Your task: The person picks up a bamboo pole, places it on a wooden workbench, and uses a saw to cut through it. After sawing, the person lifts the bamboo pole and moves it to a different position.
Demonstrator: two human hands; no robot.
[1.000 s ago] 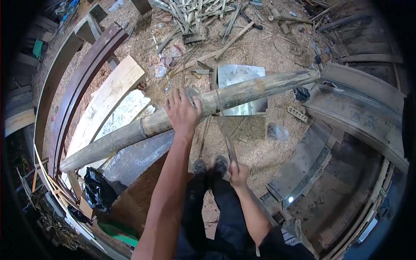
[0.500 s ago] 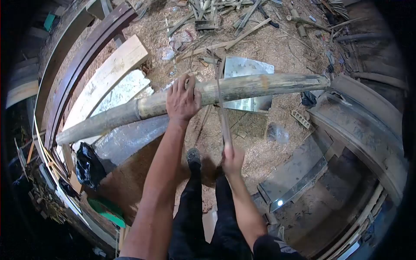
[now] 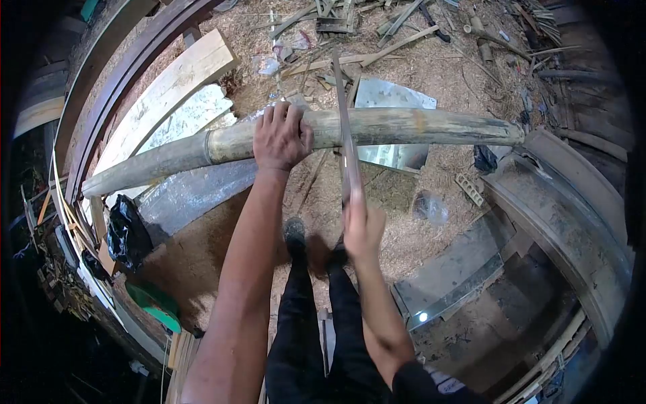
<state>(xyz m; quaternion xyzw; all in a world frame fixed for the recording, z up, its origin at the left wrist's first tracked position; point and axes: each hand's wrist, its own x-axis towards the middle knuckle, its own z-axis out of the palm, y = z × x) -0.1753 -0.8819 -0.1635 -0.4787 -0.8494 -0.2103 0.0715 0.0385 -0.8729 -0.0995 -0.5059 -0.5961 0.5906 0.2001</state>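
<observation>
A long, thick bamboo pole (image 3: 417, 128) lies crosswise in front of me. My left hand (image 3: 281, 138) is wrapped over it from above, left of the blade. A long, narrow saw (image 3: 348, 151) crosses the pole just right of my left hand, its far end beyond the pole. My right hand (image 3: 365, 229) is closed round the saw's near end, on my side of the pole. The handle is mostly hidden in my fingers.
Pale planks (image 3: 171, 87) lie at the upper left. A black plastic bag (image 3: 128, 232) sits at the left, above a green object (image 3: 153, 306). Scrap sticks (image 3: 400, 46) lie ahead on sawdust. Long wooden beams (image 3: 572, 209) curve along the right.
My right hand has moved slightly toward the pole, and the saw's far end reaches farther beyond it. My left hand stays on the pole. The whole view has shifted slightly.
</observation>
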